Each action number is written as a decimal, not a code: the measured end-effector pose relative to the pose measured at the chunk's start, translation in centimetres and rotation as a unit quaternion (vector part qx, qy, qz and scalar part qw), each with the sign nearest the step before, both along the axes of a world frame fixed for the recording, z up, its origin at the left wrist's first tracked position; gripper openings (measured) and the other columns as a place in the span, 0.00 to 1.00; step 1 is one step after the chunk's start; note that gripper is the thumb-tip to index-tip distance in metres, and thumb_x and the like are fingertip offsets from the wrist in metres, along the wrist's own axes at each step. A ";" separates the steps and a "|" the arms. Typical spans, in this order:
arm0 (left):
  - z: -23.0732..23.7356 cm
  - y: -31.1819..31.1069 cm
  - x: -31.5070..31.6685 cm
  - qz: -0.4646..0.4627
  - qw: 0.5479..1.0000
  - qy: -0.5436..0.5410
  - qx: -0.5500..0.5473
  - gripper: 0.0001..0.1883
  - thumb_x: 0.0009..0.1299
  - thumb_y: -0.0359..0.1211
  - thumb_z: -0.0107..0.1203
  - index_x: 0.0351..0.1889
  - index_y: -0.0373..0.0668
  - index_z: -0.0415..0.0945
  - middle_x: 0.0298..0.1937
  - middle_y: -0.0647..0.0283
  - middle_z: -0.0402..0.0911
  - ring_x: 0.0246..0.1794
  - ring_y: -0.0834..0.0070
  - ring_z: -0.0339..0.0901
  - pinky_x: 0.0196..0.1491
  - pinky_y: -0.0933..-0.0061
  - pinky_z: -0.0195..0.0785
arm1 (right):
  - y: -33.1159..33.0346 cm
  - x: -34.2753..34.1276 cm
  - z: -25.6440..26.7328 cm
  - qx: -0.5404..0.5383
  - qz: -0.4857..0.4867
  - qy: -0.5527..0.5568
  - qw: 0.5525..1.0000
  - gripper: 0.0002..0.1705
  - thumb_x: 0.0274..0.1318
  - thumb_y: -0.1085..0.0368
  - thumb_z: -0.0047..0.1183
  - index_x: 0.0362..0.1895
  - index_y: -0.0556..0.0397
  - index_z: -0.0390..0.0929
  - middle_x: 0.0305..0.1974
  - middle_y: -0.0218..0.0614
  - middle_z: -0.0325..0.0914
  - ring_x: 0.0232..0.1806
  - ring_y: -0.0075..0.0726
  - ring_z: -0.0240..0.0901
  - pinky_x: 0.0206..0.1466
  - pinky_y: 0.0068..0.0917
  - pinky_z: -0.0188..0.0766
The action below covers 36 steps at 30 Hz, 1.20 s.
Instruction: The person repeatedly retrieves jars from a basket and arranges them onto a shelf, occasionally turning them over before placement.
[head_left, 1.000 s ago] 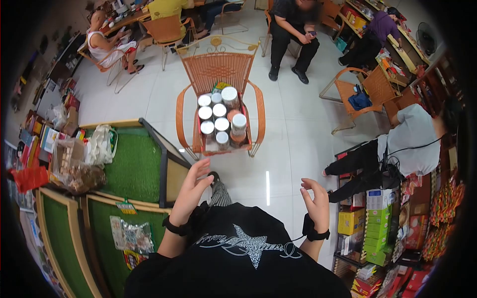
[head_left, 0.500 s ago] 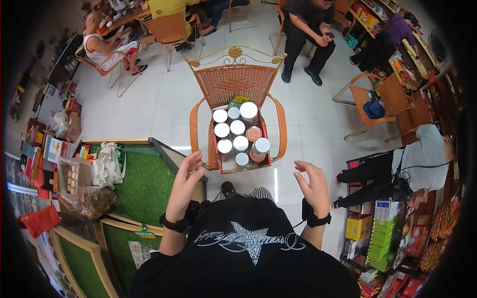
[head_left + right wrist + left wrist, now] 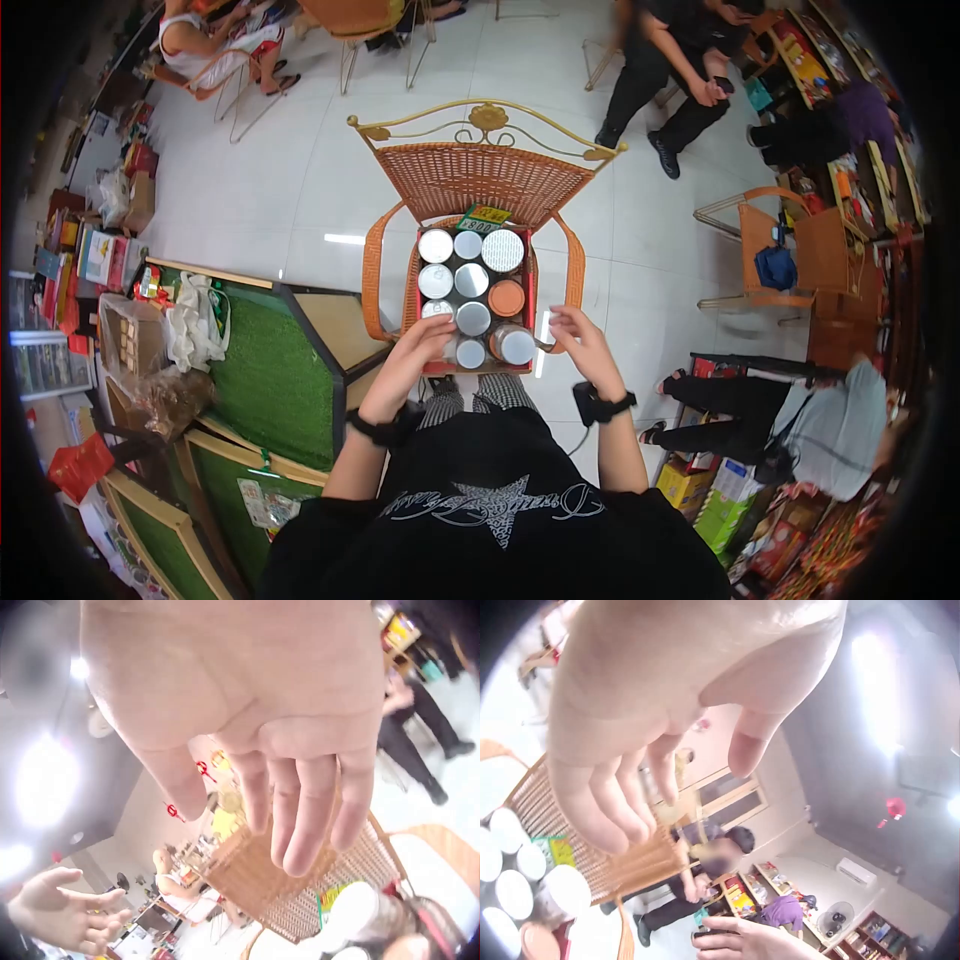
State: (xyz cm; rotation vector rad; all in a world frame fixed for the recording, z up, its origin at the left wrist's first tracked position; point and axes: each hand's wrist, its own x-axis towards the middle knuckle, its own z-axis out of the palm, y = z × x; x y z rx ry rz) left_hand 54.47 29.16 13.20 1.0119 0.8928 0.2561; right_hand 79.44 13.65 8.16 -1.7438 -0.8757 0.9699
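Note:
A red-sided box [image 3: 531,262] full of lidded jars sits on the seat of a wicker armchair [image 3: 480,180]. Most lids, such as the middle one [image 3: 472,280], are white or silver; one lid [image 3: 507,298] is orange. In the front right corner a clear jar [image 3: 514,345] leans with its silver lid toward me. My left hand [image 3: 415,358], fingers loosely spread, overlaps the box's near left corner in the head view. Beyond the near right corner is my right hand [image 3: 590,352], relaxed, with nothing in it. Both wrist views show bare palms and loose fingers.
A yellow-green sign [image 3: 485,217] stands at the box's back edge. Wood-framed green turf bins [image 3: 270,370] flank me on the left, with bagged goods [image 3: 195,320] on them. At right are a person in grey [image 3: 835,430], stocked shelves and another wicker chair [image 3: 800,245].
The chair and box have come nearer in the head view. Both hands have moved from short of the chair to the box's near corners, and closer together.

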 end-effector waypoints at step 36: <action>-0.4 -9.5 0.0 0.180 0.935 0.101 0.288 0.39 0.58 0.28 0.56 0.72 0.51 0.59 0.70 0.51 0.54 0.72 0.54 0.50 0.71 0.58 0.46 | 6.8 -3.3 4.9 -0.029 0.268 0.182 0.946 0.50 0.53 0.74 0.56 0.75 0.56 0.39 0.63 0.41 0.62 0.55 0.30 0.68 0.52 0.24 0.67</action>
